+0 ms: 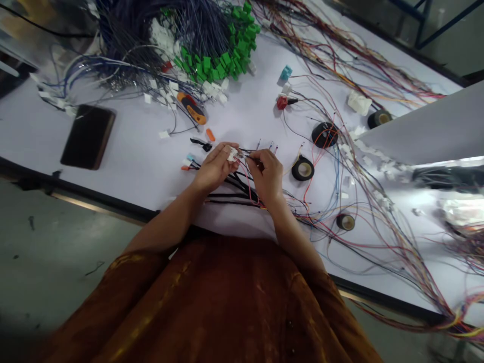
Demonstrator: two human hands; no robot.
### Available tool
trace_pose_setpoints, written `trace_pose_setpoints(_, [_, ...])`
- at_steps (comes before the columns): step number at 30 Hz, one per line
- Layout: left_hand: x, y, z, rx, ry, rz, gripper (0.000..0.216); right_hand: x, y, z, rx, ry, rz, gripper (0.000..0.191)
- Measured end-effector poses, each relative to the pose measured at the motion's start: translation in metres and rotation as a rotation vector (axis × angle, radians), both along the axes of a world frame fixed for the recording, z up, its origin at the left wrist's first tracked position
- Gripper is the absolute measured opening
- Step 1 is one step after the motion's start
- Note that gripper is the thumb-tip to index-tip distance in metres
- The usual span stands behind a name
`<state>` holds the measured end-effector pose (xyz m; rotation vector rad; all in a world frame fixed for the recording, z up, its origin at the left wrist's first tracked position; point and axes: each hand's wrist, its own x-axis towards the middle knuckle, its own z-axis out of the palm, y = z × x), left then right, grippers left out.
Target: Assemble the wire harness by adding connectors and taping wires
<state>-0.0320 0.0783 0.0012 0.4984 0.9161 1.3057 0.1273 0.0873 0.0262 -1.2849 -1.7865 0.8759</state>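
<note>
- A wide, pale lilac-white bench (132, 161) fills the view, strewn with loose coloured wires; grey floor shows along its near edge.
- The left hand (215, 169) is closed in a fingertip pinch on a small white plastic connector (232, 154). It holds the connector just above the bench, between the two hands, seemingly so that its open side faces the other hand.
- The right hand (266, 176) is closed too, its fingertips pinching a thin insulated wire (245, 157) whose end meets the connector. The grip sits close to the tip, probably for fine control.
- A bundle of black and red wires (234, 194) trails from under both hands towards the person's body.
- Beyond the left hand lies an orange and black handled tool (192, 108), within easy reach.
- Further beyond is a heap of green plastic connectors (223, 55).
- Just right of the right hand sits a black roll of tape (302, 169).
- Well left of the left hand, a dark flat phone (88, 137) lies apart from the wiring.
</note>
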Motion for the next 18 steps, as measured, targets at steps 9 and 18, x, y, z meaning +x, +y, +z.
trace_pose_setpoints(9, [0.002,-0.001,0.003,0.024,0.032,0.011,0.015,-0.006,-0.007,-0.008,-0.082,0.106,-0.061,0.016])
trace_pose_setpoints(18, [0.004,-0.002,0.004,0.078,0.084,0.006,0.016,-0.014,-0.011,-0.002,-0.288,0.314,-0.124,0.025])
